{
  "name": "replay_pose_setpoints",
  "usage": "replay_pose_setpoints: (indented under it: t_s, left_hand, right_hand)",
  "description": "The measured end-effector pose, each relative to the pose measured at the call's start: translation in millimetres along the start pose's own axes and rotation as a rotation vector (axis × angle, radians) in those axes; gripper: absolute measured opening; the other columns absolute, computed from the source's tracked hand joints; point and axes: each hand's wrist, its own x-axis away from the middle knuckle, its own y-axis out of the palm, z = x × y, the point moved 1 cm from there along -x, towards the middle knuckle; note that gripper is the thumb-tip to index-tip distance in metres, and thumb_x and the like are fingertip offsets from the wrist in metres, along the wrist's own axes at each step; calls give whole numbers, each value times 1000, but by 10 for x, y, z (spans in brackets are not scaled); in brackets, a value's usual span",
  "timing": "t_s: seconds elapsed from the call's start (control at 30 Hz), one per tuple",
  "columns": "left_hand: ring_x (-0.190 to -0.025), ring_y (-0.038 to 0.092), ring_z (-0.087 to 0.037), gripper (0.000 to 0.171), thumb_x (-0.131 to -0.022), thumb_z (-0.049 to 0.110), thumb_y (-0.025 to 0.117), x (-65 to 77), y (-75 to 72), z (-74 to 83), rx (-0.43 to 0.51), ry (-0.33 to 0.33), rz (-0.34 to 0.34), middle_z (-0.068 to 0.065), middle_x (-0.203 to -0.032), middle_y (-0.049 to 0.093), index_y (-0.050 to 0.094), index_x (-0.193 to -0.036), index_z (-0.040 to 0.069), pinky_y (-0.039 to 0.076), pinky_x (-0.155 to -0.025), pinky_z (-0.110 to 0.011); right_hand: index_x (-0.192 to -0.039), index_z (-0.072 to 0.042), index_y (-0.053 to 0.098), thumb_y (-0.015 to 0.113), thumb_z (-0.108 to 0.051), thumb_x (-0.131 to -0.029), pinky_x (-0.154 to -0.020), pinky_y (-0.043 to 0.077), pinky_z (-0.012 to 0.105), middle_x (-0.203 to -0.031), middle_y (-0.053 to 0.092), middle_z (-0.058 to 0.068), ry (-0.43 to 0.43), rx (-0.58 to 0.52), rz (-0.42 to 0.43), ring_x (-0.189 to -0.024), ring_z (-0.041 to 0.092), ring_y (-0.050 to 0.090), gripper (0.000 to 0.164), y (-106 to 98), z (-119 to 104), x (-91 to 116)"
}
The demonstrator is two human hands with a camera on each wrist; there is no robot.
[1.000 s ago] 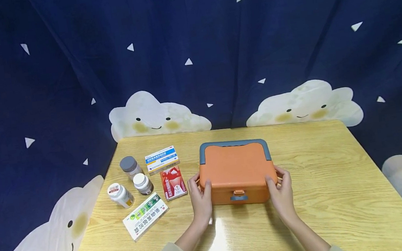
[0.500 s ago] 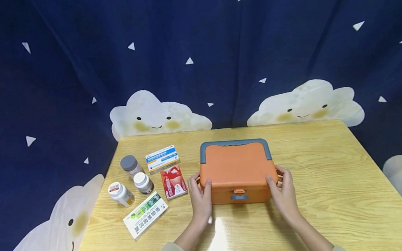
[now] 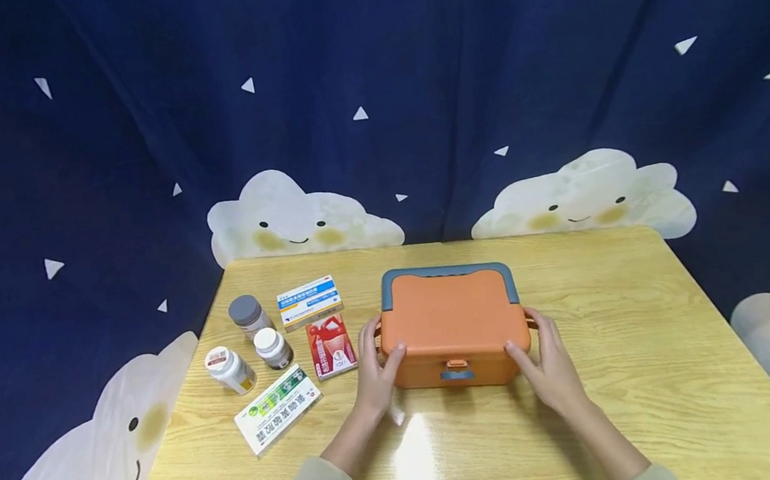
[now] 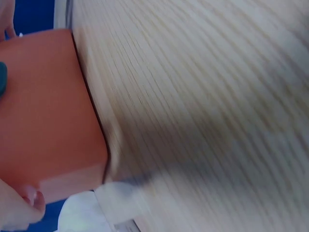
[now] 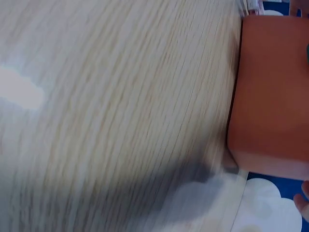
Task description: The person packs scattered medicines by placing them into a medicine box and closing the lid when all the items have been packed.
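Note:
An orange case point(image 3: 450, 312) with a blue-grey handle strip along its back edge lies closed on the wooden table point(image 3: 656, 367). A small latch point(image 3: 457, 369) sits midway on its front. My left hand point(image 3: 375, 372) is at the case's left side, thumb by the front lid corner and fingers fairly straight along the side. On the opposite side my right hand point(image 3: 548, 360) stands the same way, its thumb at the right front corner. Both wrist views show the orange front of the case, with only bits of fingers at the frame edges.
Left of the case lie a red box point(image 3: 331, 347), a blue-and-white box point(image 3: 310, 301) and a white-and-green box point(image 3: 278, 410). Beside them stand a grey-capped bottle point(image 3: 249, 316), a small white-capped bottle point(image 3: 273, 348) and a white bottle point(image 3: 230, 371). A starry curtain point(image 3: 408, 71) hangs behind the table.
Both hands have shifted slightly outward from the sides of the case, and their fingers look looser. The case stays where it was.

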Motion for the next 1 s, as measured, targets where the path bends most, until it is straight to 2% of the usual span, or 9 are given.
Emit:
replay_pose_setpoints:
  t_s: [0.23, 0.47, 0.63, 0.83, 1.0]
  left_hand:
    - [-129, 26, -38, 76, -81, 7, 63, -92, -85, -93, 49, 47, -160, -24, -145, 17, 19, -142, -3, 33, -98, -51]
    - [-131, 22, -41, 90, -74, 12, 72, -172, -160, -144, -19, 126, -231, -27, -145, 16, 16, -142, -6, 31, -98, -56]
    - [-131, 21, -41, 98, -72, 14, 75, -217, -176, -229, -26, 92, -298, -27, -147, 11, 11, -144, -2, 29, -99, -56]
    - [-135, 17, -34, 105, -71, 25, 77, -261, -125, -563, -110, 65, -309, -14, -151, 7, 5, -148, 14, 23, -101, -58]
    - [-137, 13, -29, 109, -68, 54, 72, -270, -109, -640, -132, 71, -296, -7, -152, 8, 5, -148, 22, 19, -103, -57]
  right_hand:
    - [-147, -17, 11, 68, -33, -80, -95, 28, 61, -145, 24, 17, -5, 53, -118, -129, 38, 28, 90, -73, 58, -85]
    - [-147, -28, 2, 72, -37, -76, -94, 26, 66, -151, 13, 11, 17, 44, -217, -133, 39, 21, 100, -105, 112, -152]
    - [-147, -29, -2, 72, -36, -76, -94, 25, 66, -152, 10, 11, 27, 24, -251, -133, 40, 20, 103, -101, 148, -166]
    - [-146, -31, -3, 73, -33, -75, -93, 24, 67, -152, 7, 9, 35, -39, -262, -134, 39, 17, 104, -74, 169, -171]
    - [-146, -30, -2, 74, -31, -75, -93, 23, 68, -153, 5, 7, 30, -67, -251, -135, 38, 15, 104, -45, 188, -174]
